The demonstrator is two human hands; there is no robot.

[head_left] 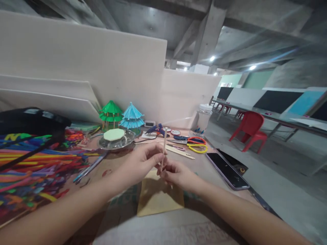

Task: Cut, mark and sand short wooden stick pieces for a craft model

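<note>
Between my two hands stands a thin pale wooden stick (165,137), held nearly upright. My left hand (149,157) pinches it around the middle with thumb and fingers. Lower down, the fingers of my right hand (175,173) close around its bottom end. Below both hands a yellowish square sheet (160,200) lies on the table. Just behind them are several loose wooden sticks (180,151). Farther back rest a blue glue gun (155,129) and scissors (196,144) with red and yellow handles.
Colourful pipe cleaners (38,163) heap at the left. A metal plate (120,144) carries a pale green octagon (114,134). Behind it stand green (111,112) and blue (131,115) paper-roofed pavilions. A phone (227,170) lies at the right, and a clear bottle (203,119) stands at the back.
</note>
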